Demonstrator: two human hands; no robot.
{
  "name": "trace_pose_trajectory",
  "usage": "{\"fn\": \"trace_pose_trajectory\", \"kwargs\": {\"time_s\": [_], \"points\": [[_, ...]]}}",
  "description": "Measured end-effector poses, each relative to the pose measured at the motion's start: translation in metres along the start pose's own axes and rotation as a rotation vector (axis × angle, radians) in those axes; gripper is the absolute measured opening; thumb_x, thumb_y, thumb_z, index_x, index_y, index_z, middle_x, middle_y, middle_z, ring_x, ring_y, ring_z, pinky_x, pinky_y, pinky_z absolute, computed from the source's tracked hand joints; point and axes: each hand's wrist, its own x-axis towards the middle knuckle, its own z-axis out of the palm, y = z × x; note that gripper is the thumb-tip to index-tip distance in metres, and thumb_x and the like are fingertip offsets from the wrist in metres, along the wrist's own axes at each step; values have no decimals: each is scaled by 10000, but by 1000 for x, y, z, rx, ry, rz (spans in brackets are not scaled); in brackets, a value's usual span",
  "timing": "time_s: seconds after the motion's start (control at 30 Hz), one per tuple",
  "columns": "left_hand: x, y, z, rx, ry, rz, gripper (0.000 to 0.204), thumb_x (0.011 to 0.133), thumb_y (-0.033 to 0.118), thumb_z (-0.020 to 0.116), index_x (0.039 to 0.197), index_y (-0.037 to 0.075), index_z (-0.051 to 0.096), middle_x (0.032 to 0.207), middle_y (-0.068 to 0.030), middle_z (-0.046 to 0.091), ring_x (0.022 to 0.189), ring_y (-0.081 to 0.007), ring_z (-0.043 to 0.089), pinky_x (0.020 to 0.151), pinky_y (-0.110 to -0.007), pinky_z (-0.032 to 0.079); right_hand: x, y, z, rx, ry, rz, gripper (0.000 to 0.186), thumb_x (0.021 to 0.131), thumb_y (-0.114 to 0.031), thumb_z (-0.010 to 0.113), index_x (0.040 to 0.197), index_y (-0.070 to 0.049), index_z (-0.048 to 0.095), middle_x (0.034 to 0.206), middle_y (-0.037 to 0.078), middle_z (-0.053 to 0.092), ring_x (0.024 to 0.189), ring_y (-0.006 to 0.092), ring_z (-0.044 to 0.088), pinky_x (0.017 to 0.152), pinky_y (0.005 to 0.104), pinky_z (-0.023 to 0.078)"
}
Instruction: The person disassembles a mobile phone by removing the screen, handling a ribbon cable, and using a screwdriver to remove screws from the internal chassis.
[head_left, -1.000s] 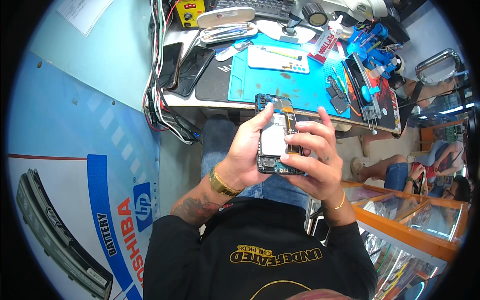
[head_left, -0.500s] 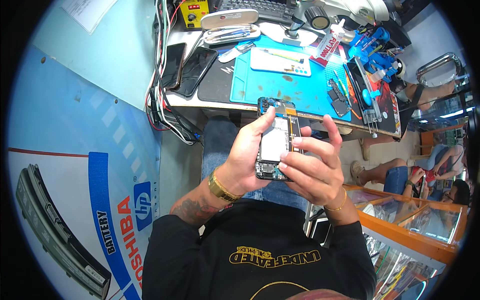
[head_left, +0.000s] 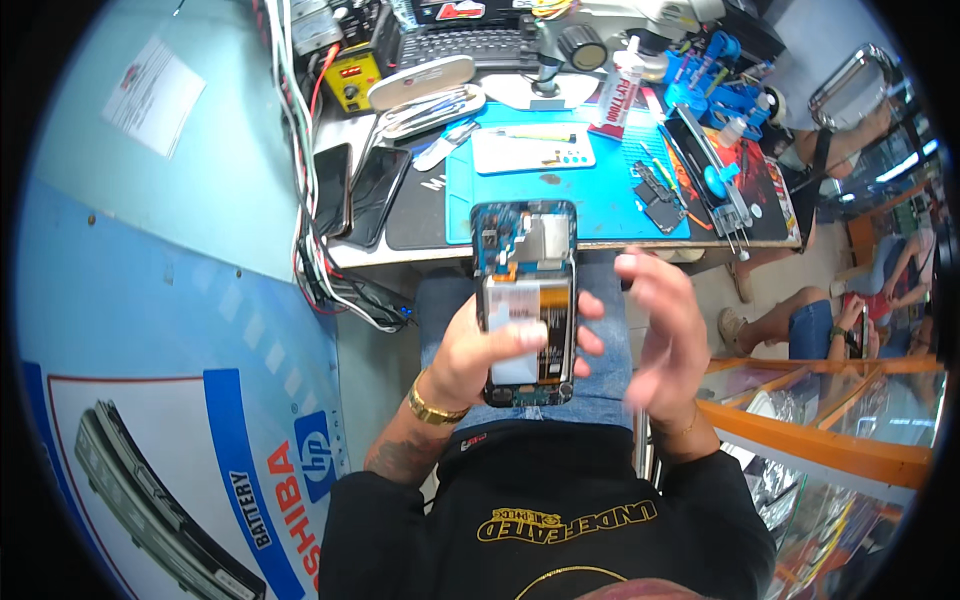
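My left hand [head_left: 472, 350] is closed round an opened smartphone [head_left: 528, 222] above my lap. Its thumb lies across the battery [head_left: 553, 355], and the fingertips show along the right edge. The phone's back cover is off, so the blue circuit board shows at the upper end, with a silvery plate beside it and a short orange flex cable below. A white label or film covers part of the dark battery. Beside the phone and apart from it, my right hand [head_left: 668, 335] is raised with its fingers spread, slightly blurred.
On the bench ahead lie a blue repair mat [head_left: 545, 210], a white phone back cover [head_left: 530, 155], a glue tube [head_left: 618, 90], black phone parts [head_left: 657, 197] and a metal phone holder [head_left: 712, 170]. Two dark phones [head_left: 378, 198] sit left, near hanging cables [head_left: 308, 200]. Other people are at right.
My right hand has come off the phone and moved away to the right. My left hand now holds the phone more upright, its thumb shifted from the upper end down onto the battery.
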Motion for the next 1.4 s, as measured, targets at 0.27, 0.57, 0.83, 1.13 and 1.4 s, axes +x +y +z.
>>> {"fn": "trace_pose_trajectory", "kwargs": {"time_s": [0.27, 0.57, 0.83, 1.13, 1.4], "points": [[-12, -31, -22, 249, -24, -85, 476, 916, 12, 671, 1370, -24, 531, 1210, -158, 670, 1004, -245, 708, 874, -390, 597, -20, -11, 22, 744, -70, 927, 577, 877, -60, 783, 1401, -15, 546, 1120, 26, 647, 876, 35, 552, 610, 198, 513], [-21, -44, -23, 371, 95, -89, 387, 956, -26, 619, 1338, -14, 554, 1126, -114, 693, 1004, -204, 702, 864, -355, 588, -31, -3, 27, 781, -8, 957, 366, 943, -90, 727, 1281, -26, 600, 1048, 19, 658, 860, 53, 608, 575, 198, 505], [-20, -46, -27, 543, 62, -54, 444, 928, -65, 618, 1363, -6, 546, 1120, -90, 699, 1018, -147, 681, 855, -297, 565, -35, 6, 28, 802, 2, 837, 207, 902, -25, 748, 1095, -15, 675, 1079, 20, 588, 872, 69, 612, 585, 211, 529], [-20, -44, -24, 481, 7, -66, 471, 936, -79, 588, 1395, -7, 516, 1152, -107, 701, 1080, -177, 682, 880, -308, 567, -28, 3, 23, 762, 17, 866, 155, 875, -15, 764, 1015, -1, 699, 1160, 47, 577, 799, 58, 620, 570, 201, 546], [-18, -42, -20, 569, -46, -75, 486, 930, -50, 650, 1392, -13, 506, 1148, -113, 701, 1089, -179, 674, 933, -330, 550, -27, -1, 26, 741, 35, 838, 130, 891, -5, 727, 1003, 16, 666, 1177, 51, 568, 788, 53, 626, 553, 201, 534]]}}
